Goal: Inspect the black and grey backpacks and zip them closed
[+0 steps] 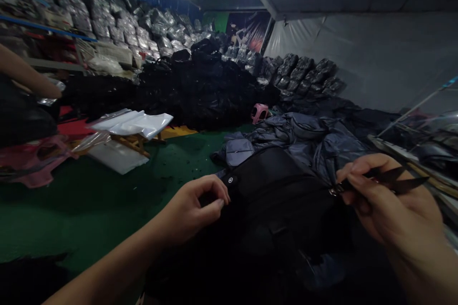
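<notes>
— Left hand (pixel 193 209)?
— Curled closed at the edge of a black bag (pixel 272 195), just beside its round badge (pixel 230 180); whether anything sits pinched there, impossible to tell.
— Right hand (pixel 390 209)?
— Gripping small black thread snips (pixel 400 182), blades pointing away from the bag.
— And the bag?
— Between both hands, right before a heap of grey-blue bags (pixel 289 140); support hidden in shadow.

Black bag (pixel 275 200) between left hand (pixel 189 209), right hand (pixel 390 205); navy fabric pile (pixel 296 138) blocks beyond; green floor (pixel 89 209) leftward.
</notes>
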### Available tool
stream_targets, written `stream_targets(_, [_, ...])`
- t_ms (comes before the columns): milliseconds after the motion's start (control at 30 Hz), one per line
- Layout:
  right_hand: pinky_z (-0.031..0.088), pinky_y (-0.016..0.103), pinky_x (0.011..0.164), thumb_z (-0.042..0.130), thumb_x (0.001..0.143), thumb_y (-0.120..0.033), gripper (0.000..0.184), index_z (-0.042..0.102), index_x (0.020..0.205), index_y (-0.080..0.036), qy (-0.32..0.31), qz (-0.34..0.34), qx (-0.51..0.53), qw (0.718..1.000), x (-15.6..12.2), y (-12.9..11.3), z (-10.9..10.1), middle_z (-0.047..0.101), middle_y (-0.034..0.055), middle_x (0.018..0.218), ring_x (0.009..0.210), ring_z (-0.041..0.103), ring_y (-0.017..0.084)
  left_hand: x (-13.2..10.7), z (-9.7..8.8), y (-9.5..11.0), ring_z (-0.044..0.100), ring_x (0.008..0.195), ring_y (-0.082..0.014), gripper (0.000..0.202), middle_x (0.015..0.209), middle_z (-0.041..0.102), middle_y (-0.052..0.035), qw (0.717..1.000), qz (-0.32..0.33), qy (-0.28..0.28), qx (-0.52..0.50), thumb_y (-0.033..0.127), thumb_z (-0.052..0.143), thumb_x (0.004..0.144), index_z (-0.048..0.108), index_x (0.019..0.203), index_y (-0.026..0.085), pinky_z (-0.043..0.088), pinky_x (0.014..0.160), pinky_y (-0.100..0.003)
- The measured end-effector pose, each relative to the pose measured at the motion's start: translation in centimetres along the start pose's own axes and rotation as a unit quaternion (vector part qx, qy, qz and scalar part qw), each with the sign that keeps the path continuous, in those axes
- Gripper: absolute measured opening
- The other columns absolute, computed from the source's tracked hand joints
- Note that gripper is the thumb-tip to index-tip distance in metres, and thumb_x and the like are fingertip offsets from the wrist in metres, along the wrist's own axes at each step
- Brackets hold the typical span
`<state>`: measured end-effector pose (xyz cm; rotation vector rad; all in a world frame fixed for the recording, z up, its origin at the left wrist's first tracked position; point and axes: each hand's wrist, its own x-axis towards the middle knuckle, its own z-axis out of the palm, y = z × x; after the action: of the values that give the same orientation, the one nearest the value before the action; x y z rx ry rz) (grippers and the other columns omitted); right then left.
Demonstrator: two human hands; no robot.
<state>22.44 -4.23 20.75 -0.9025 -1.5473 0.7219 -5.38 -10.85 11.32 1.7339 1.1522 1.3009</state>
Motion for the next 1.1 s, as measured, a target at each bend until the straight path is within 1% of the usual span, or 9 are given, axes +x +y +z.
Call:
stream_targets(167, [0.032,0.016,0.033,0.071,0.066,-0.025,0.014,0.059,0.073,-0.024,-0.006,0.002,0.007,1.000,-0.1,-0.3,0.0,0.057,-0.0009,0.065,0.043,0.047,0.009,0.4,0.8,0.0,0.057,0.067,-0.0096,0.006,0.101,0.061,-0.0050,0.987,-0.055,-0.030,-0.146,0.022,0.046,0.083,0.048,0.079,0.018,0.048,0.065,-0.026])
stream_targets(267, [0.033,0.016,0.034,0.071,0.065,-0.026,0.015,0.058,0.073,-0.025,0.008,0.006,-0.006,1.000,-0.3,-0.5,0.3,0.059,-0.0006,0.067,0.044,0.048,0.009,0.3,1.1,-0.5,0.058,0.086,-0.0141,0.007,0.106,0.059,-0.0056,1.000,0.010,0.016,0.024,0.019,0.050,0.080,0.054,0.086,0.019,0.047,0.077,-0.028])
stream_targets(400, [0.034,0.017,0.033,0.071,0.063,-0.026,0.015,0.058,0.072,-0.024,0.019,0.015,-0.013,1.000,-0.3,-0.7,0.5,0.060,0.0003,0.067,0.044,0.048,0.010,0.0,1.1,-1.1,0.055,0.093,-0.0163,0.025,0.110,0.054,-0.0061,0.967,0.088,0.006,0.239,0.018,0.053,0.077,0.060,0.101,0.022,0.046,0.079,-0.027])
stream_targets(533, [0.029,0.015,0.030,0.071,0.063,-0.026,0.015,0.058,0.070,-0.023,0.011,0.007,-0.011,1.000,-0.2,-0.6,0.5,0.060,0.0006,0.065,0.042,0.047,0.009,0.0,1.3,-1.3,0.055,0.087,-0.0163,0.016,0.097,0.057,-0.0050,0.940,0.114,0.001,0.321,0.018,0.047,0.081,0.062,0.085,0.020,0.045,0.075,-0.027])
stream_targets(633, [0.031,0.015,0.031,0.070,0.064,-0.025,0.014,0.058,0.071,-0.023,0.003,0.001,-0.013,1.000,-0.2,-0.5,0.3,0.059,0.0005,0.065,0.042,0.047,0.009,0.2,1.3,-1.0,0.055,0.082,-0.0143,0.010,0.091,0.057,-0.0031,0.967,0.089,0.004,0.241,0.012,0.050,0.075,0.057,0.075,0.019,0.044,0.072,-0.025])
stream_targets(767, [0.030,0.015,0.032,0.071,0.065,-0.026,0.015,0.058,0.073,-0.024,0.005,0.005,0.003,1.000,-0.3,-0.5,0.0,0.060,0.0009,0.066,0.044,0.048,0.010,0.4,1.2,0.0,0.058,0.077,-0.0125,0.007,0.093,0.061,-0.0027,1.000,-0.010,0.001,0.002,0.012,0.050,0.075,0.051,0.076,0.018,0.045,0.070,-0.026])
stream_targets(933, [0.032,0.016,0.032,0.071,0.066,-0.024,0.014,0.058,0.073,-0.023,-0.010,0.001,0.013,1.000,-0.2,-0.4,0.1,0.060,0.0007,0.066,0.042,0.048,0.009,0.7,2.2,0.7,0.061,0.064,-0.0125,0.006,0.088,0.064,-0.0055,0.956,-0.097,-0.101,-0.256,0.019,0.045,0.083,0.041,0.078,0.018,0.047,0.059,-0.027])
stream_targets(1000, [0.032,0.016,0.032,0.070,0.067,-0.024,0.014,0.058,0.073,-0.023,-0.017,0.004,0.013,1.000,-0.2,-0.2,0.1,0.060,0.0007,0.066,0.041,0.048,0.009,0.9,2.3,0.6,0.059,0.063,-0.0126,0.004,0.074,0.060,-0.0008,0.967,-0.097,-0.107,-0.210,0.017,0.044,0.081,0.041,0.079,0.019,0.046,0.061,-0.027])
stream_targets(1100, [0.032,0.015,0.032,0.070,0.068,-0.024,0.014,0.058,0.075,-0.022,-0.021,-0.001,0.009,1.000,-0.3,-0.1,-0.1,0.061,0.0013,0.068,0.042,0.049,0.009,1.1,1.0,-0.7,0.054,0.062,-0.0120,0.003,0.070,0.056,0.0025,0.993,-0.095,-0.071,0.027,0.019,0.046,0.077,0.045,0.080,0.020,0.042,0.058,-0.024])
